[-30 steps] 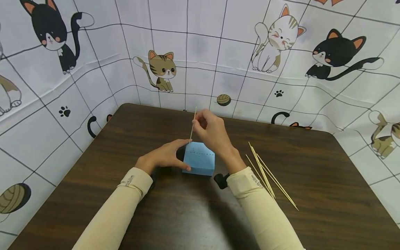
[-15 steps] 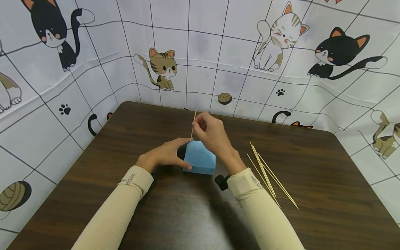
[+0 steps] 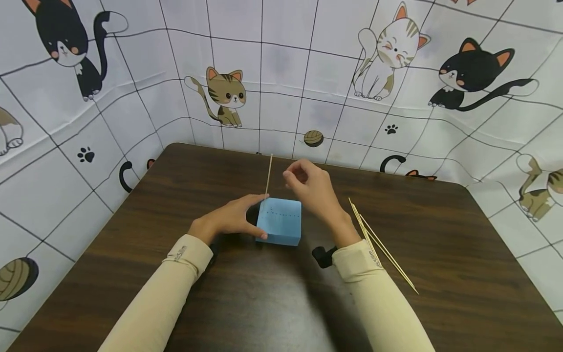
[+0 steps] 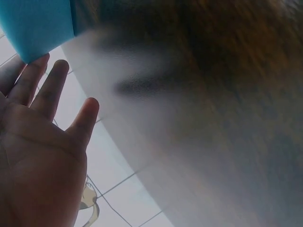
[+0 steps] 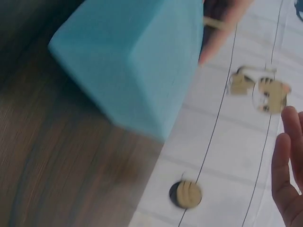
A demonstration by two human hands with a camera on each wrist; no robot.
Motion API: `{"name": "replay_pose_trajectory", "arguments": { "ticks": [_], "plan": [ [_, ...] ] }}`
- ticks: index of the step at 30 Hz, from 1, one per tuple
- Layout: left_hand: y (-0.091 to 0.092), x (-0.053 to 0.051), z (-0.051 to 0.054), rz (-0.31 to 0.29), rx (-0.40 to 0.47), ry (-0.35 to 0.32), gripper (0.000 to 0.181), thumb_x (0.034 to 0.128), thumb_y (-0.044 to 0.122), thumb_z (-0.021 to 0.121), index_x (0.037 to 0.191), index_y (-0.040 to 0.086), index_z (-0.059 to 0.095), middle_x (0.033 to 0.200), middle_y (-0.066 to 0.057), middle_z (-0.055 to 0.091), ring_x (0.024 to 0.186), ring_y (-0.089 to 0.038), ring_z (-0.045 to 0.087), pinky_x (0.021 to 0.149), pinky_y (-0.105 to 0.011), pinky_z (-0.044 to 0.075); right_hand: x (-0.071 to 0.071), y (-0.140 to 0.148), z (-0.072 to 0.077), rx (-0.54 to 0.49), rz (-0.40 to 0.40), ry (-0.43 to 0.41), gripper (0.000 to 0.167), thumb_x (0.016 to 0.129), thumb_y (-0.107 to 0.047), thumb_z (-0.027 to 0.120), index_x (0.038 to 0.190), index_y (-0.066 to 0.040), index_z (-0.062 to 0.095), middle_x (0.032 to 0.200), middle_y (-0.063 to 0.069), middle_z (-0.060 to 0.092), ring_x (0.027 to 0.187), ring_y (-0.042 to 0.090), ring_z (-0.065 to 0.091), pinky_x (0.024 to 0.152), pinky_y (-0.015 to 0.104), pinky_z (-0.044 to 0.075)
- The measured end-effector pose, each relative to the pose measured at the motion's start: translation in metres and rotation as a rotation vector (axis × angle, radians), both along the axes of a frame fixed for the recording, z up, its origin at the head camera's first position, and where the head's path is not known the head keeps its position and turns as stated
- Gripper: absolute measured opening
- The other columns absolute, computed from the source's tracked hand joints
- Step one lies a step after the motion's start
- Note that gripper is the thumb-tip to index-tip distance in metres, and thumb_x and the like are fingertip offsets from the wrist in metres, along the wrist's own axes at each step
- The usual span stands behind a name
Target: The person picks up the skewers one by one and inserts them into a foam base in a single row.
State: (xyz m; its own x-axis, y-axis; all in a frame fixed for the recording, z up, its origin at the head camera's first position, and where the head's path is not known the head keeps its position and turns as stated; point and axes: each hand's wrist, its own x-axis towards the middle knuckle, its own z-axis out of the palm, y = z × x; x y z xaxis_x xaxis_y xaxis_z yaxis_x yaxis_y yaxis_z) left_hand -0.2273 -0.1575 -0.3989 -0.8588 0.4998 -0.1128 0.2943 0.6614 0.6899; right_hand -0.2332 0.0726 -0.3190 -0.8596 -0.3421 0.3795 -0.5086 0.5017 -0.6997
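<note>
A light blue block (image 3: 281, 222) sits on the table, its top marked by a row of small dark dots. My left hand (image 3: 228, 217) grips it at the left, thumb at the near edge and a finger at the far left corner. By that corner a thin wooden skewer (image 3: 269, 176) stands nearly upright, its lower end beside the fingertip. My right hand (image 3: 313, 188) is apart from the skewer, above and right of the block, fingers loosely curled around nothing. In the left wrist view, fingertips touch the block (image 4: 38, 28). The right wrist view shows the block (image 5: 142, 66) large and blurred.
Several loose skewers (image 3: 389, 254) lie on the brown wooden table (image 3: 246, 303) to the right, partly behind the right sleeve (image 3: 374, 288). A white sheet (image 3: 281, 63) with printed cats hangs beyond the table's far edge.
My right hand has let go of the skewer and moved right, away from it. The skewer stays standing at the block's corner. The left hand keeps its place on the block.
</note>
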Motion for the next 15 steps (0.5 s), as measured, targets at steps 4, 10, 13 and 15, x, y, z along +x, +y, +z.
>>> {"name": "replay_pose_trajectory", "arguments": {
  "ticks": [4,10,13,15],
  "plan": [
    [0.0,0.0,-0.002,-0.006,0.003,0.003,0.11,0.0739,0.052,0.084,0.159,0.017,0.024,0.163,-0.013,0.022,0.149,-0.036,0.021,0.115,-0.062,0.024,-0.003,0.031,0.001,0.038,-0.079,-0.077,0.017,0.1,-0.024,0.06,0.105,-0.009,0.066,0.088,0.007,0.07,0.081,0.019,0.066,0.067,0.034,0.049],
    [-0.002,0.001,-0.001,-0.001,0.0,0.003,0.111,0.0734,0.051,0.085,0.159,0.017,0.023,0.164,-0.013,0.02,0.149,-0.037,0.021,0.115,-0.063,0.024,-0.003,0.091,-0.005,0.163,-0.205,-0.171,0.021,0.099,-0.026,0.058,0.107,-0.007,0.066,0.097,0.011,0.07,0.086,0.024,0.062,0.075,0.037,0.048],
    [-0.001,0.001,-0.002,0.0,-0.006,0.0,0.112,0.0731,0.052,0.084,0.159,0.018,0.023,0.164,-0.013,0.02,0.149,-0.038,0.021,0.115,-0.063,0.024,0.001,0.121,-0.013,0.237,-0.253,-0.241,0.025,0.1,-0.027,0.056,0.11,-0.007,0.066,0.104,0.013,0.069,0.093,0.027,0.061,0.08,0.04,0.048],
    [-0.001,0.001,-0.003,-0.005,-0.004,-0.001,0.112,0.0732,0.053,0.084,0.159,0.017,0.022,0.164,-0.014,0.02,0.149,-0.038,0.021,0.115,-0.063,0.024,0.004,0.138,-0.019,0.284,-0.279,-0.28,0.026,0.1,-0.027,0.056,0.111,-0.006,0.066,0.108,0.014,0.068,0.097,0.029,0.061,0.082,0.042,0.049]
  ]
}}
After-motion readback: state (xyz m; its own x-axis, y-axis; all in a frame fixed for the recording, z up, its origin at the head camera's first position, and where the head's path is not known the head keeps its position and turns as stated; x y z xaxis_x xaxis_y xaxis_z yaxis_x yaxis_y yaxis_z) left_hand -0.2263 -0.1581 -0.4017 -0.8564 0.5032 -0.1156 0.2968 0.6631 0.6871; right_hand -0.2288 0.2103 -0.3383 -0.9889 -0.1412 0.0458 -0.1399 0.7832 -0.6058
